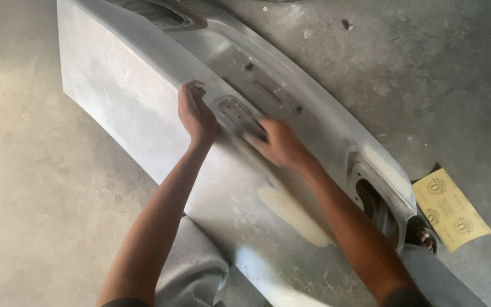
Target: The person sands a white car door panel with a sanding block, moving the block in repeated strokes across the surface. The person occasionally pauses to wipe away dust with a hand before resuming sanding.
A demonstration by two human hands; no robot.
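A large grey car body panel [120, 85], dull and sanded, lies slanted across the concrete floor. My left hand [195, 113] rests on its raised ridge, fingers curled over the edge. Just to the right, my right hand [279, 143] presses flat on the panel beside a recessed oval cut-out [235, 109]; its fingertips are blurred, and whether something lies under the palm cannot be told. A pale patch of filler [291, 209] shows on the panel below my right wrist.
A yellowish-backed sheet of sandpaper [451, 209] lies on the floor at the right, beside the panel's end. My grey trouser legs [191, 267] show under the panel at the bottom. Bare concrete floor [24, 187] surrounds everything.
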